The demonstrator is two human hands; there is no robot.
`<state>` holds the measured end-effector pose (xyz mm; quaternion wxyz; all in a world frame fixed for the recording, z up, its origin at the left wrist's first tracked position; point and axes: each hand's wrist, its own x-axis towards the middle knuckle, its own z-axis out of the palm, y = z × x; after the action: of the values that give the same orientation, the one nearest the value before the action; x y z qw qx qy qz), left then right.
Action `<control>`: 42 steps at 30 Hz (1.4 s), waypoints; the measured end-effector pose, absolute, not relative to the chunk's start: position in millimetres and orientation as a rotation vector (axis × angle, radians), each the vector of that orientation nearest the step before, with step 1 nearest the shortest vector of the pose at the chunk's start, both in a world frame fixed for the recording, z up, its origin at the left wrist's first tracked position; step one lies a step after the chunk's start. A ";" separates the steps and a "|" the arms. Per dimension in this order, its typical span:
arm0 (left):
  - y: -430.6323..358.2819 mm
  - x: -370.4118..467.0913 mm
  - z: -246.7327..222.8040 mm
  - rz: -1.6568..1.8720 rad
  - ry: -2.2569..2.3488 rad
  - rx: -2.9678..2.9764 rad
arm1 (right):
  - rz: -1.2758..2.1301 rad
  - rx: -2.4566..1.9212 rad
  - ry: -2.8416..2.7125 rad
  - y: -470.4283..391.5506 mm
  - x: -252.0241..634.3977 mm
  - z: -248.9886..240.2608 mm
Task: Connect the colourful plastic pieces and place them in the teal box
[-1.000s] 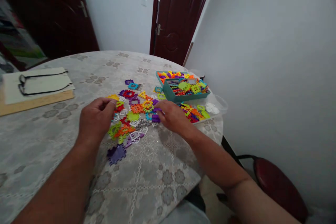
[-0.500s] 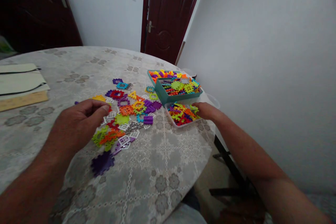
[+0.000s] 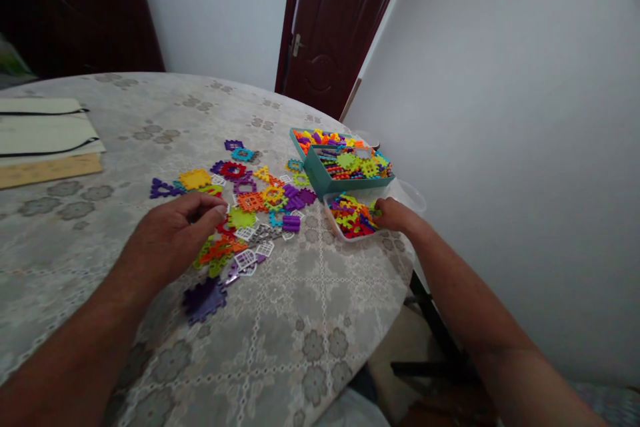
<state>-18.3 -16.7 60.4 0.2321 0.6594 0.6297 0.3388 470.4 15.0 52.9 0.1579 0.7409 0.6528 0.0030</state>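
Observation:
My left hand (image 3: 173, 235) hovers over loose building pieces on the table, thumb and fingertips pinched together; what they hold, if anything, is hidden. At the right edge of a clear plastic tub (image 3: 337, 229), my right hand (image 3: 397, 216) has its fingers curled in among bright interlocking pieces (image 3: 353, 212). A yellow-green piece shows at those fingertips, but I cannot tell if it is gripped. Beneath and beyond my left hand lie a yellow square piece (image 3: 195, 179), a lime piece (image 3: 242, 217), orange pieces (image 3: 223, 247) and white window frames (image 3: 245, 259). Nearest me is a dark purple plate (image 3: 205, 300).
Behind the tub, a teal box (image 3: 327, 181) full of pieces stands against its filled teal lid or tray (image 3: 296, 139). Cream bags with black cords (image 3: 43, 127) lie at far left. The round table (image 3: 280, 347) has a patterned cloth, with a wall (image 3: 510, 113) close on the right.
The view has shifted, so table things sit slightly further right and higher. My right hand has moved a little left within the tub, stirring its pieces. My left hand stays pinched over the pile.

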 end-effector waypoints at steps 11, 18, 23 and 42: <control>-14.0 -20.7 51.8 0.908 1.631 1.890 | -0.016 2.098 1.917 11.0 463.7 51.3; -13.6 -20.8 48.3 0.778 1.621 1.897 | 0.036 2.119 1.938 10.1 460.9 54.7; -14.0 -21.6 50.8 0.767 1.645 1.881 | 0.112 2.174 1.995 -0.8 463.3 59.0; -12.0 -25.4 45.6 0.849 1.602 1.848 | -1.248 3.029 2.749 96.0 429.5 118.3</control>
<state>-25.4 -12.0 45.6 0.2731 0.6868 0.5953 0.3153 429.5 96.0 118.3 -0.5375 0.5974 0.5420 -0.2460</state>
